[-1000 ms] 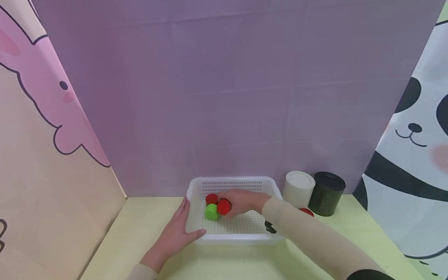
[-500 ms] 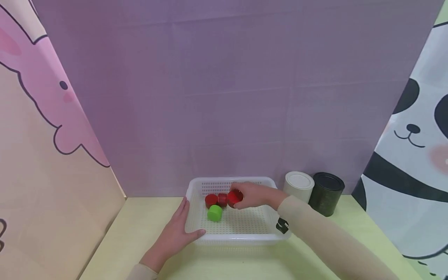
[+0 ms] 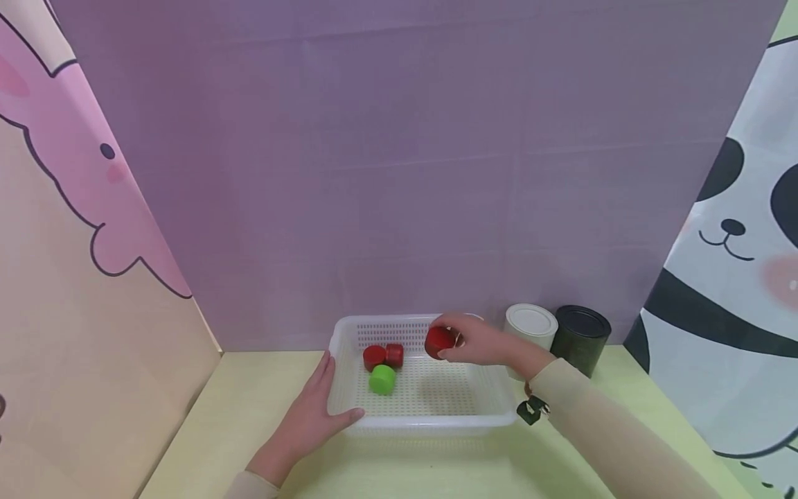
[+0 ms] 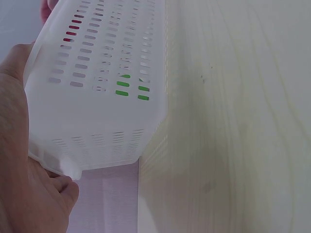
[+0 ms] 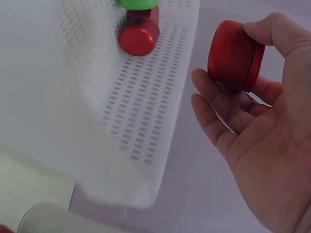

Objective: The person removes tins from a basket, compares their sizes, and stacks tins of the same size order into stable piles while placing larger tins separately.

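In the head view, my left hand (image 3: 307, 421) grips the left front corner of the white basket (image 3: 430, 421). The left wrist view shows the fingers of that hand (image 4: 41, 196) bent at the rim of the basket (image 4: 92, 107). My right hand (image 3: 476, 341) pinches a red round container (image 3: 438, 342) over the basket's back right part. In the right wrist view, thumb and fingers of this hand (image 5: 272, 131) hold the container (image 5: 231, 53) tilted. Two red containers (image 3: 374, 357) (image 3: 395, 355) touch inside the basket, with a green one (image 3: 382, 380) in front.
Behind my right forearm stand a white can (image 3: 531, 320) and a dark can (image 3: 581, 338). A purple sheet (image 3: 399, 173) rises behind the basket on the pale table (image 3: 430, 471), with printed panels at both sides.
My right hand has carried its red container right and up, away from the other containers. The green container has shifted slightly right. My left hand has stayed at the basket corner.
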